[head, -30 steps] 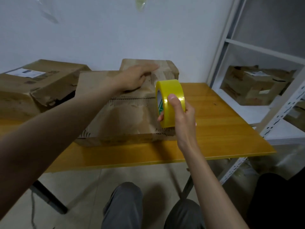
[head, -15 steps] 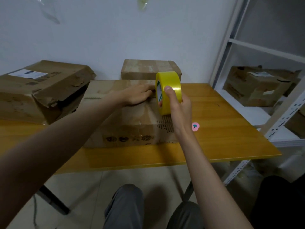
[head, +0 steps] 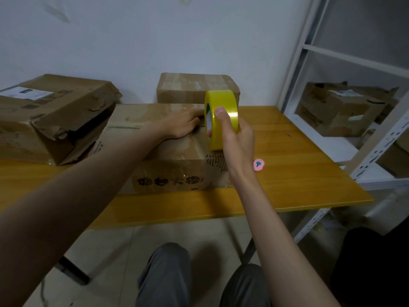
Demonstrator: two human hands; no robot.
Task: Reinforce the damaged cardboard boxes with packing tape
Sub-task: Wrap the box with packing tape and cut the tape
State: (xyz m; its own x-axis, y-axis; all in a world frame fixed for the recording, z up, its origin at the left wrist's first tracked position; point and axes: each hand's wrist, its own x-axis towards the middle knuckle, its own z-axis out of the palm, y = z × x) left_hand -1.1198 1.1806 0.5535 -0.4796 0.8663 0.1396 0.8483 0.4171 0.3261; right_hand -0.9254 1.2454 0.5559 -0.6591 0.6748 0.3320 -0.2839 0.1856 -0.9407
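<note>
- The box [head: 168, 149] has been brought down flat on the surface [head: 287, 173]; a second ago it was tipped up on its near edge, its broad face turned to the camera.
- The printed side is now seen at the front, and the top, with old tape and scuffs, faces up.
- The left hand [head: 183, 125] has been slid from the far top corner down to the top face, where it is pressed flat with straight fingers, just beside the roll.
- The tape roll [head: 221, 118] has been carried up and back with the box; it is held on edge over the box's right end, gripped in the right hand [head: 236, 140] with the thumb over the outer band and fingers hooked through the core.
- Whether a free tape end is already stuck down cannot be told; none is seen.
- From this it is judged that positioning is finished and taping of the top seam is about to begin, the box being steadied by the left hand.
- A torn box [head: 55, 120] at the left and a small box [head: 194, 87] behind are not yet being handled.
- A pink sticker [head: 258, 164], hidden a second ago, is now seen lying on the surface by the right wrist.
</note>
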